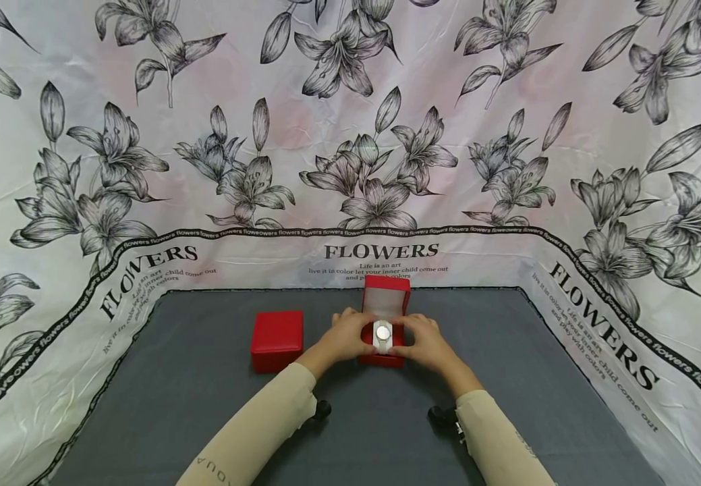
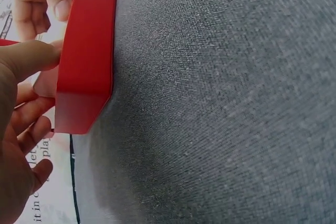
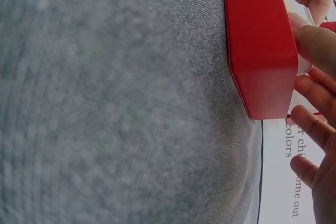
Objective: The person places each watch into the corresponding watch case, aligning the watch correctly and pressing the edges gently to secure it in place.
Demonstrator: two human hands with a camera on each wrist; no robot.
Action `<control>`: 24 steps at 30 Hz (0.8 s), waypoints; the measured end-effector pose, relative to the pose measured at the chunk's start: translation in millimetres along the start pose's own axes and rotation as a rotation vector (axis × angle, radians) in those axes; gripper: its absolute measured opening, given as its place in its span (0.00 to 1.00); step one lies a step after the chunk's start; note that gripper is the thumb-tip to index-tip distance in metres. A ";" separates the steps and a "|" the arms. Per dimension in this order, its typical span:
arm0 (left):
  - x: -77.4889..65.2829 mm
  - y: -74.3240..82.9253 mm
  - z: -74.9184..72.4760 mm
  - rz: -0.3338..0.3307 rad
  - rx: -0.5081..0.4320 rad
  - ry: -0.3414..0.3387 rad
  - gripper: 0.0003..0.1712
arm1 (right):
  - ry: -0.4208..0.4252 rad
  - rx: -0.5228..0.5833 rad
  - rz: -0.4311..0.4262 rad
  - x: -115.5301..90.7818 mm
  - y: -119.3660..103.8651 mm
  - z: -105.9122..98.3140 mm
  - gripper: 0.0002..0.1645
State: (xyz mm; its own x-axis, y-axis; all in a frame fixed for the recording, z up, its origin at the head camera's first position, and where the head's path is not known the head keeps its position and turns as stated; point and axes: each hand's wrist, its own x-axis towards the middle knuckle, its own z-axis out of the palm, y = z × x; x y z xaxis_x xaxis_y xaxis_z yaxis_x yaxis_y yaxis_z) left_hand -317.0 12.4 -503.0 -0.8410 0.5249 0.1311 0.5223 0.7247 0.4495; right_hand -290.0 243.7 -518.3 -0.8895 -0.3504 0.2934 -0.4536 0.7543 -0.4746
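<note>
A watch with a pale round dial and white band (image 1: 383,333) sits at the mouth of an open red box (image 1: 386,283), its lid raised at the back. My left hand (image 1: 347,335) pinches the watch's left side, thumb in front. From the other side my right hand (image 1: 421,342) pinches it too. Up close, the box's red front wall (image 2: 86,40) stands on the cloth in the left wrist view, and the thumb reaches over its rim. The right wrist view shows the right thumb (image 3: 315,45) over the same rim; the watch is mostly hidden there.
A closed red box (image 1: 277,341) stands left of the open one on the grey cloth (image 1: 204,405). Behind and at both sides rises a white flower-printed sheet (image 1: 265,263). Black wrist devices (image 1: 322,410) stick out under the sleeves.
</note>
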 end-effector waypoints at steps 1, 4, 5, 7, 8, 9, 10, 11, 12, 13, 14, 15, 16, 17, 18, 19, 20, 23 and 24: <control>-0.4 -0.3 0.2 -0.001 -0.005 0.000 0.38 | -0.007 0.004 0.008 0.0 -0.1 -0.1 0.37; -1.5 -2.2 2.2 -0.004 -0.033 0.005 0.37 | -0.024 0.017 0.034 -0.6 -0.1 -0.6 0.37; -1.8 -3.0 3.1 -0.005 -0.045 0.010 0.37 | -0.027 0.022 0.043 -0.9 -0.2 -0.9 0.37; -2.0 -4.9 4.6 -0.009 -0.069 0.017 0.37 | -0.031 0.034 0.060 -1.2 -0.3 -1.5 0.37; -1.9 -5.7 5.3 -0.011 -0.077 0.020 0.37 | -0.032 0.038 0.065 -1.4 -0.4 -1.8 0.37; -1.9 -6.2 5.5 -0.013 -0.083 0.022 0.37 | -0.033 0.039 0.067 -1.3 -0.5 -1.8 0.37; -1.8 -6.6 5.6 -0.017 -0.087 0.021 0.37 | -0.034 0.042 0.066 -1.2 -0.5 -1.9 0.37; -1.6 -7.2 5.7 -0.019 -0.083 0.019 0.37 | -0.035 0.044 0.064 -1.0 -0.2 -1.8 0.37; -1.7 -7.5 5.7 -0.020 -0.079 0.020 0.37 | -0.038 0.047 0.061 -0.6 0.0 -1.8 0.37; -1.5 -7.3 5.3 -0.020 -0.071 0.019 0.37 | -0.041 0.046 0.058 -0.1 0.3 -1.9 0.37; -1.2 -7.0 5.2 -0.020 -0.060 0.021 0.36 | -0.043 0.044 0.054 0.2 0.7 -2.0 0.36; -1.0 -6.6 5.0 -0.019 -0.047 0.023 0.36 | -0.045 0.043 0.051 0.6 1.1 -2.1 0.36; -1.0 -6.2 4.9 -0.018 -0.033 0.025 0.36 | -0.046 0.041 0.048 0.8 1.4 -2.2 0.36; -1.0 -5.9 5.2 -0.015 -0.023 0.028 0.35 | -0.048 0.038 0.048 0.9 1.5 -2.3 0.35; -1.2 -5.1 5.2 -0.014 -0.017 0.030 0.35 | -0.049 0.035 0.047 1.0 1.3 -2.5 0.35; -1.3 -4.3 5.2 -0.015 -0.010 0.030 0.35 | -0.045 0.025 0.039 0.7 0.9 -2.6 0.34; -1.4 -3.6 5.1 -0.014 -0.008 0.030 0.35 | -0.044 0.022 0.035 0.5 0.5 -2.8 0.34; -2.3 -1.6 4.2 -0.012 -0.005 0.031 0.34 | -0.033 0.009 0.023 -0.1 -1.1 -2.7 0.34; -2.5 -0.8 3.5 -0.011 -0.002 0.033 0.34 | -0.028 0.006 0.018 -0.2 -2.0 -2.9 0.34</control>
State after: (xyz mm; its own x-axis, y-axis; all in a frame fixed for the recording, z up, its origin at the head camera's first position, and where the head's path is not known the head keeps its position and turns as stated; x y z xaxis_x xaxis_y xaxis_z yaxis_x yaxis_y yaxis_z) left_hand -314.8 12.1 -506.8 -0.8509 0.5017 0.1556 0.5128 0.7293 0.4529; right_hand -288.7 243.9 -515.0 -0.8987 -0.3523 0.2613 -0.4378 0.7571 -0.4850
